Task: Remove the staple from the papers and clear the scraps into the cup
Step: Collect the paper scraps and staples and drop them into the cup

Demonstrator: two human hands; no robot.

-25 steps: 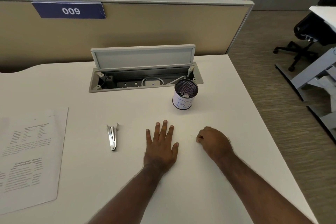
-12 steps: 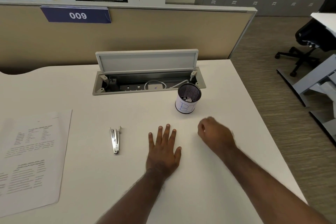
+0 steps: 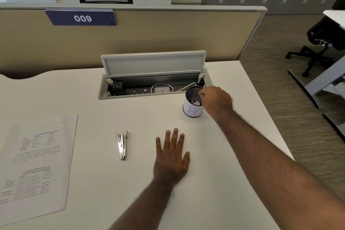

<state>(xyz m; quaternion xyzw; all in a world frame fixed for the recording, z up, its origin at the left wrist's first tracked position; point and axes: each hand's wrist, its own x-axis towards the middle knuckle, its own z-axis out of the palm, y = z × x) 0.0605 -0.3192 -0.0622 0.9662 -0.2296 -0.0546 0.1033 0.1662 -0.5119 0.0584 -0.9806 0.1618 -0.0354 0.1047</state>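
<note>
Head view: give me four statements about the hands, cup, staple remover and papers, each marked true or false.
1. The right hand is at the rim of the cup. True.
2. The left hand holds the staple remover. False: it lies flat on the desk, apart from the remover.
3. The cup contains white scraps. True.
4. The papers lie under the left hand. False: they lie at the desk's left edge.
</note>
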